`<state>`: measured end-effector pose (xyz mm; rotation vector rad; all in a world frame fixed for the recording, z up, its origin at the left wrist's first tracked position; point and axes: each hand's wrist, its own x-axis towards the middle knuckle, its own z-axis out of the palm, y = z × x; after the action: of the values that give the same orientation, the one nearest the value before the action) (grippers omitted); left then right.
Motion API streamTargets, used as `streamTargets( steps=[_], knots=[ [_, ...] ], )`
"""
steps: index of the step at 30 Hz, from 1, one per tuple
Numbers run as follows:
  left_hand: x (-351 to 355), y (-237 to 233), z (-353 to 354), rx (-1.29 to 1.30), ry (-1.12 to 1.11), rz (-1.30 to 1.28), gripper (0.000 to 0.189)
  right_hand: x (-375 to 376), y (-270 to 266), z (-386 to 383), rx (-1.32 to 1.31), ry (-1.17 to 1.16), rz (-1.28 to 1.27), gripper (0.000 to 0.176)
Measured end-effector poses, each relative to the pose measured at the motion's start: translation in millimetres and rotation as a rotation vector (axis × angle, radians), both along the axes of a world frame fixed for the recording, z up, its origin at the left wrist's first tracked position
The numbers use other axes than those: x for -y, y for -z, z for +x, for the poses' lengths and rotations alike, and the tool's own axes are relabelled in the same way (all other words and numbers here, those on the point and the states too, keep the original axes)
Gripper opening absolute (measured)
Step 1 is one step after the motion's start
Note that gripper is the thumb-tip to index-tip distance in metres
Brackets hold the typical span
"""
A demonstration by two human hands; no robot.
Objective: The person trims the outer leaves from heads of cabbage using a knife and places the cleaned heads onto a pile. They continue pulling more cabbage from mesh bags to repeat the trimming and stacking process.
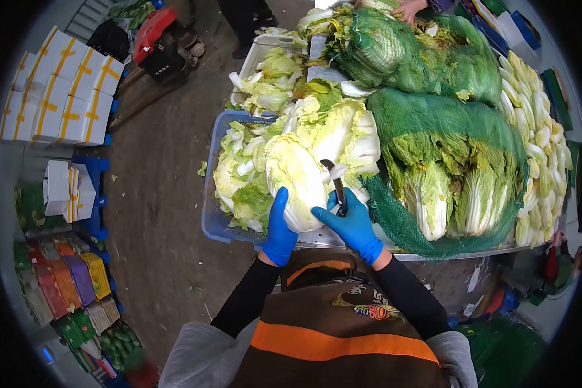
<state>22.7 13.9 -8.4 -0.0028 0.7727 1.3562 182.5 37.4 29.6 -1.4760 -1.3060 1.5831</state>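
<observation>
Both my hands wear blue gloves. My left hand (280, 229) supports the lower left side of a pale napa cabbage (295, 178), its fingers against the leaves. My right hand (352, 223) is wrapped round the handle of a curved knife (337, 184), its thumb touching the cabbage's lower right side. The blade points up and away, beside the cabbage. Loose leaves (242, 174) fill a blue crate (208, 200) at the left. More trimmed leaves (343, 132) lie just beyond the cabbage.
Green mesh bags of cabbages (449, 168) lie right of my hands, with stacked cabbages (537, 155) farther right. A white crate (258, 48) stands at the back. Another person's hand (409, 9) touches the far bag. The metal table edge (401, 257) runs near my waist.
</observation>
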Motion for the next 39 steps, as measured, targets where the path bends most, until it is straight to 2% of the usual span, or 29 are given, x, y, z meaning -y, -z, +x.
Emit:
streamTargets(
  steps=[1,3,6,8,13,18,20,25,28,31,33,34,36,38,39],
  knots=[
    [1,0,-1,0.000,0.003,-0.001,0.055,0,0,-1,0.042,0.007,0.058,0.040],
    [3,-2,-4,-0.352,0.038,0.021,0.054,-3,2,0,0.085,0.014,0.115,0.042],
    [5,-2,-6,-0.499,0.070,0.048,0.053,-7,8,2,0.036,-0.022,-0.008,0.044],
    [4,-7,-5,-0.537,0.077,0.061,0.053,-8,17,2,-0.016,-0.017,-0.038,0.039],
    [3,-10,-1,-0.648,0.089,0.063,0.053,-12,28,0,0.064,-0.047,0.011,0.035],
    [8,-13,12,-0.910,0.022,0.071,0.054,-8,42,-4,0.135,-0.017,0.011,0.030],
    [5,-13,15,-0.897,-0.008,0.069,0.054,-5,45,-7,0.081,0.067,-0.023,0.029],
    [6,-7,22,-0.867,-0.090,0.037,0.054,-10,50,-11,0.107,0.087,-0.013,0.033],
    [8,4,20,-0.920,-0.066,0.049,0.053,-12,53,-8,0.161,0.003,-0.060,0.031],
    [5,11,9,-0.953,-0.018,0.000,0.054,-13,54,-15,0.344,-0.059,0.161,0.030],
    [3,10,2,-0.631,-0.018,-0.112,0.055,-11,52,-18,0.325,-0.024,0.180,0.030],
    [2,10,-4,-0.633,-0.021,-0.105,0.055,-16,49,-18,0.313,0.000,0.214,0.031],
    [3,9,-17,-0.031,-0.051,-0.074,0.055,-21,40,-7,0.155,0.111,0.047,0.028],
    [5,4,-20,-0.083,-0.025,-0.052,0.055,-22,37,2,0.137,0.090,0.057,0.026],
    [4,4,-24,-0.088,0.004,-0.075,0.055,-21,32,4,0.109,0.041,-0.024,0.025]
  ],
)
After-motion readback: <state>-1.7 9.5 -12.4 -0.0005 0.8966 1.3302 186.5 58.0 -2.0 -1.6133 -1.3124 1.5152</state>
